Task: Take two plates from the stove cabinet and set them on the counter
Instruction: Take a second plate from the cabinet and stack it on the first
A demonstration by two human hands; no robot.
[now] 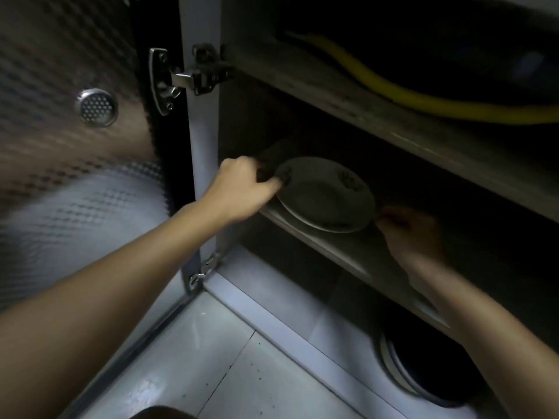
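While my left hand pinches the near-left rim of the plates stacked on the cabinet shelf, my right hand sits curled just beside their right edge; whether it grips, I cannot tell.

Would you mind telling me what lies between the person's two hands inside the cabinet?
In the head view, the white plates lie between them on the shelf: the left hand grips the near-left rim, and the right hand reaches the right rim.
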